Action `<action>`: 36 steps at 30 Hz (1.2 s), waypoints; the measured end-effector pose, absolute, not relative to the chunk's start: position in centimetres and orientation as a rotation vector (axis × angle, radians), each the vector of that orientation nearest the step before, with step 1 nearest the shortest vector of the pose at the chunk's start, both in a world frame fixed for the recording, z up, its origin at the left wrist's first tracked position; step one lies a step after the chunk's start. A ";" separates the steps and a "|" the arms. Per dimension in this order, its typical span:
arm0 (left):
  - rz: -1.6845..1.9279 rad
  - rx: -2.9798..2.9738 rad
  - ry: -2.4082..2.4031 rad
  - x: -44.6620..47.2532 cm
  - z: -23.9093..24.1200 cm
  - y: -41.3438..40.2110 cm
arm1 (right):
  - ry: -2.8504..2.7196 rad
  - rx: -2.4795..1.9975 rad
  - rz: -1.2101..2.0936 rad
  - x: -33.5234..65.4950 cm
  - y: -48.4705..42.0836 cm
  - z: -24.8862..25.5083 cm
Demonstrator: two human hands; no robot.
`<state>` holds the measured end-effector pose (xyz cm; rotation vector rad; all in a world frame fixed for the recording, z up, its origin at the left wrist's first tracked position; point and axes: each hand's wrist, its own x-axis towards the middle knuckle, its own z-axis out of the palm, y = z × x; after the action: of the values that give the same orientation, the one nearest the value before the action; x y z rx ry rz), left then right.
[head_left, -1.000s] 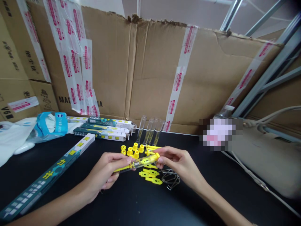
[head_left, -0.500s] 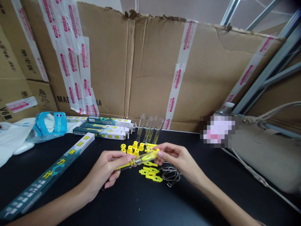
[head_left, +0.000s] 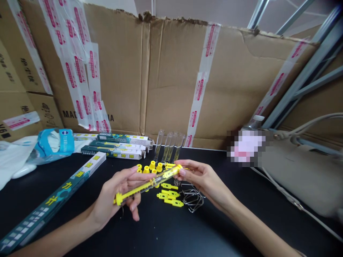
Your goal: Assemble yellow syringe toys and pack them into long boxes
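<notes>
A spring scale (head_left: 152, 182) in a clear tube, yellow at both ends, slants across the middle above the black table. Thumb and fingers of my right hand (head_left: 197, 175) pinch its upper yellow cap. My left hand (head_left: 118, 191) has its fingers apart behind the lower half, the tube lying across them; whether they bear its weight I cannot tell. Behind it sit several yellow caps (head_left: 152, 165), partly covered by the tube. Flat yellow hook-plate pieces (head_left: 173, 202) lie below my right hand, beside a tangle of bent metal wire hooks (head_left: 193, 200).
Clear empty-looking tubes (head_left: 168, 147) stand at the back, near printed boxes (head_left: 115, 147). A long green-and-white box (head_left: 57, 194) lies at left, with a blue tissue pack (head_left: 56, 142) behind. A beige bag (head_left: 300, 171) and a bottle (head_left: 255, 123) are at right. Cardboard (head_left: 171, 82) walls the back.
My left hand has loosened from around the spring scale and spread its fingers, so the lower yellow end now shows. The right hand keeps its pinch on the cap. The view has shifted slightly.
</notes>
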<state>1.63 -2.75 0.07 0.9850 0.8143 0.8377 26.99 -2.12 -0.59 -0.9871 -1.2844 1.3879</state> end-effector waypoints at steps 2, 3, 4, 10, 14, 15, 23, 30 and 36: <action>0.852 0.980 0.828 1.6 0.0 -2.7 | -1.295 -0.983 1.398 26.9 -2.2 -0.6; 0.854 0.975 0.836 1.5 0.0 -2.6 | -1.306 -0.983 1.395 26.9 -2.2 -0.6; 0.852 0.968 0.846 1.5 0.0 -2.6 | -1.320 -0.984 1.387 26.9 -2.2 -0.7; 0.863 0.929 0.910 1.5 0.2 -2.3 | -1.330 -1.016 1.359 27.1 -2.1 -0.6; 0.863 0.930 0.946 1.6 0.3 -2.2 | -1.313 -1.023 1.379 27.2 -2.2 -0.5; 0.864 0.935 0.950 1.6 0.4 -2.2 | -1.310 -1.021 1.384 27.2 -2.2 -0.5; 0.813 0.970 0.969 1.6 0.7 -2.6 | -1.368 -1.050 1.367 27.1 -2.1 -0.6; 0.797 0.977 0.971 1.5 0.1 -2.5 | -1.428 -0.980 1.343 26.7 -2.2 -0.8; 0.789 1.022 1.008 1.5 -0.1 -2.3 | -1.420 -0.972 1.298 26.3 -2.5 -1.3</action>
<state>1.53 -2.33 -0.06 1.0221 1.0085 0.7885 26.31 -2.52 -1.25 -0.9718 -1.4203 1.2979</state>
